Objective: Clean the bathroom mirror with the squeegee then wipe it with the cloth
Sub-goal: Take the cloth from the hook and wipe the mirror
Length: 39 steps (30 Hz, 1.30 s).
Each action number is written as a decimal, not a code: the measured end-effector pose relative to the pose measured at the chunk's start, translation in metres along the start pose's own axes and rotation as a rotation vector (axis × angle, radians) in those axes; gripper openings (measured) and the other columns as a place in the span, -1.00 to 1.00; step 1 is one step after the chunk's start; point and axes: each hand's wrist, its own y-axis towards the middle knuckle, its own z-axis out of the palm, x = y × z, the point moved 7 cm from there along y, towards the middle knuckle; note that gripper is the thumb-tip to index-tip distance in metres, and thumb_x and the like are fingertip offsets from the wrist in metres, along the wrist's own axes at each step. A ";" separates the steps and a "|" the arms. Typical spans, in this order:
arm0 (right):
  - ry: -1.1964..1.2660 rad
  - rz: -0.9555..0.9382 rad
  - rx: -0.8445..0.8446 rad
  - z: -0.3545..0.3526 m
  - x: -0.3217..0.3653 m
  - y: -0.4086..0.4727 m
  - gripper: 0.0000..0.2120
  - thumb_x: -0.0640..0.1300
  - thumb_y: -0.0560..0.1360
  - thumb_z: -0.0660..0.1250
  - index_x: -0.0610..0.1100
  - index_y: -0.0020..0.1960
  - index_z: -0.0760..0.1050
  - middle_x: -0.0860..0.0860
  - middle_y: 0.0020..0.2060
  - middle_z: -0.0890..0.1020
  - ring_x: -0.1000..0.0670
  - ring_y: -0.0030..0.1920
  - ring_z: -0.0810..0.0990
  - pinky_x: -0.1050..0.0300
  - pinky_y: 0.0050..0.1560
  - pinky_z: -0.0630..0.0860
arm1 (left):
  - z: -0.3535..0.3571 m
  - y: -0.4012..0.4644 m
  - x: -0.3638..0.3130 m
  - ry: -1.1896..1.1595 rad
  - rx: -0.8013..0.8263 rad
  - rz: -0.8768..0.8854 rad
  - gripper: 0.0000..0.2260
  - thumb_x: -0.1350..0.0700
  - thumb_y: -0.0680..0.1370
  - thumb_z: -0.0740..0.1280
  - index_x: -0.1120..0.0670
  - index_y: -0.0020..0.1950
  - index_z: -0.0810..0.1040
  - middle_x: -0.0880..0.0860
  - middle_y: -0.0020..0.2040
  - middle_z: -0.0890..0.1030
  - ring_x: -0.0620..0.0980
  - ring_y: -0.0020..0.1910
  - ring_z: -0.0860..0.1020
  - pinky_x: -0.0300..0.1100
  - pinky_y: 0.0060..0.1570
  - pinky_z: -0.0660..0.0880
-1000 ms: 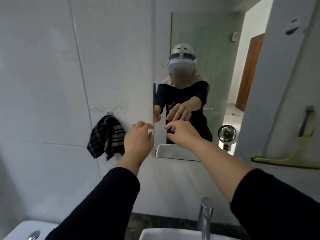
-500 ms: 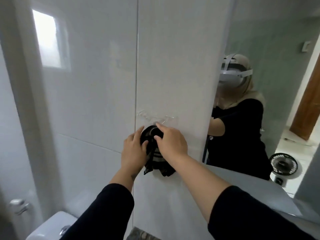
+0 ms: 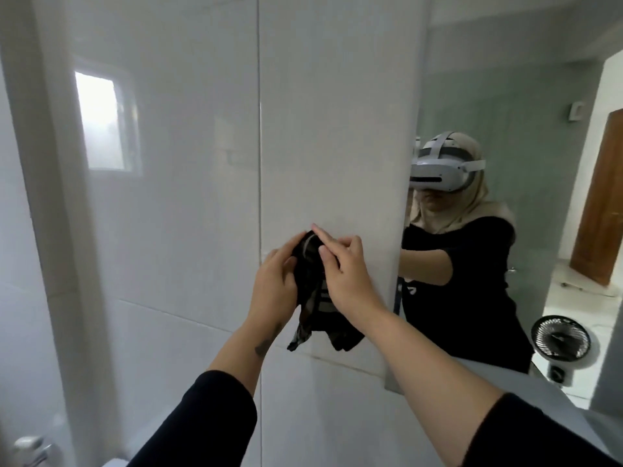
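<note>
Both hands met at the dark plaid cloth (image 3: 313,291) against the white wall tile (image 3: 188,230), the left hand (image 3: 274,284) gripping its side and the right hand (image 3: 347,278) pinching its top, apparently working it free for the mirror (image 3: 526,106).

We see both bare hands on a dark checked cloth (image 3: 315,291) against the glossy white tiled wall (image 3: 188,230). Our left hand (image 3: 274,291) cups its left side; our right hand (image 3: 349,278) pinches its upper edge, forefinger raised. The cloth's tail hangs below. Just right, the frameless mirror (image 3: 539,136) reflects a small black fan (image 3: 560,338).
</note>
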 end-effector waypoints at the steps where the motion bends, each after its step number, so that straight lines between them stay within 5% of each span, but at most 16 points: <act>1: 0.052 -0.005 0.005 -0.009 0.006 0.002 -0.62 -0.10 0.64 0.09 0.14 0.42 0.31 -0.01 0.07 0.30 0.31 -0.04 0.41 0.64 0.04 0.26 | 0.006 0.005 -0.015 -0.022 0.025 0.031 -0.45 0.34 0.53 0.07 -0.16 0.39 0.40 -0.04 0.20 0.55 -0.21 0.17 0.48 -0.34 0.16 0.39; 4: 0.088 0.020 -0.005 -0.041 0.019 0.003 -0.59 0.01 0.63 0.07 0.22 0.46 0.16 0.01 0.23 0.28 0.27 0.14 0.38 0.66 0.07 0.19 | 0.027 0.014 -0.059 -0.040 0.104 0.112 -0.43 0.37 0.52 0.07 -0.13 0.41 0.40 0.00 0.15 0.54 -0.25 0.12 0.47 -0.48 0.05 0.36; 9: -0.054 -0.046 -0.166 -0.111 0.048 0.009 -0.54 -0.16 0.62 0.17 0.05 0.49 0.20 -0.07 0.19 0.31 0.21 0.14 0.32 0.72 0.06 0.13 | 0.056 0.027 -0.116 -0.057 0.161 0.237 -0.44 0.36 0.53 0.08 -0.12 0.43 0.37 0.04 0.19 0.55 -0.18 0.13 0.48 -0.48 0.07 0.34; 12: -0.199 -0.096 -0.275 -0.151 0.063 0.021 -0.54 -0.15 0.61 0.19 0.03 0.48 0.23 -0.05 0.11 0.33 0.02 0.23 0.38 0.46 0.27 0.21 | 0.067 0.039 -0.140 -0.081 0.121 0.273 -0.61 0.16 0.64 0.10 -0.06 0.46 0.30 0.02 0.30 0.49 -0.19 0.19 0.43 -0.54 0.09 0.29; 15: -0.280 -0.147 -0.420 -0.195 0.089 0.040 -0.55 -0.13 0.62 0.16 0.04 0.48 0.23 -0.08 0.19 0.33 0.01 0.16 0.42 0.45 0.12 0.20 | 0.076 0.052 -0.155 -0.106 0.081 0.252 -0.59 -0.05 0.64 0.04 -0.11 0.50 0.19 0.01 0.37 0.39 -0.11 0.31 0.38 -0.25 0.29 0.31; 18: -0.409 -0.234 -0.564 -0.227 0.131 0.063 -0.56 -0.11 0.63 0.12 0.07 0.49 0.20 -0.10 0.23 0.30 0.05 -0.14 0.42 0.36 -0.14 0.32 | 0.085 0.065 -0.167 -0.070 0.049 0.280 -0.54 -0.13 0.62 -0.02 -0.10 0.53 0.11 -0.01 0.45 0.25 -0.07 0.43 0.23 -0.23 0.35 0.16; 21: -0.594 -0.309 -0.653 -0.241 0.168 0.095 -0.57 -0.08 0.64 0.07 0.09 0.50 0.18 -0.09 0.29 0.27 0.02 -0.20 0.44 0.15 -0.24 0.46 | 0.090 0.078 -0.173 0.021 -0.039 0.311 -0.49 -0.17 0.60 0.01 -0.10 0.54 0.06 -0.01 0.52 0.14 -0.02 0.49 0.13 -0.11 0.41 0.15; 27: -0.854 -0.490 -0.742 -0.242 0.207 0.153 -0.57 -0.11 0.63 0.10 0.06 0.48 0.23 -0.11 0.25 0.35 -0.09 0.00 0.48 0.02 -0.13 0.52 | 0.119 0.090 -0.163 0.335 0.092 0.222 -0.30 -0.35 0.53 -0.06 -0.17 0.46 -0.44 -0.08 0.52 -0.40 0.03 0.49 -0.39 0.25 0.42 -0.14; 31: -1.056 -0.520 -0.886 -0.240 0.192 0.172 -0.49 -0.28 0.51 0.27 0.14 0.37 0.41 -0.13 0.27 0.43 -0.18 0.18 0.39 -0.12 0.13 0.43 | 0.127 0.092 -0.156 0.392 0.075 0.213 -0.18 -0.45 0.45 -0.05 -0.16 0.41 -0.53 -0.08 0.45 -0.52 0.05 0.43 -0.50 0.29 0.41 -0.18; 36: -1.167 -0.858 -0.713 -0.215 0.188 0.169 -0.64 -0.26 0.45 0.21 -0.04 0.17 0.60 -0.05 0.18 0.60 -0.15 0.26 0.49 -0.12 0.30 0.35 | 0.129 0.086 -0.157 0.404 0.011 0.221 -0.18 -0.46 0.42 -0.09 -0.16 0.39 -0.57 -0.10 0.41 -0.57 0.04 0.41 -0.53 0.27 0.40 -0.24; 39: -1.224 -0.755 -0.574 -0.201 0.175 0.171 -0.53 0.03 0.49 0.09 -0.08 0.32 0.48 -0.10 0.36 0.47 -0.14 0.40 0.37 -0.17 0.42 0.22 | 0.131 0.085 -0.158 0.406 -0.012 0.223 -0.16 -0.47 0.42 -0.07 -0.15 0.39 -0.57 -0.09 0.41 -0.58 0.04 0.41 -0.54 0.26 0.39 -0.28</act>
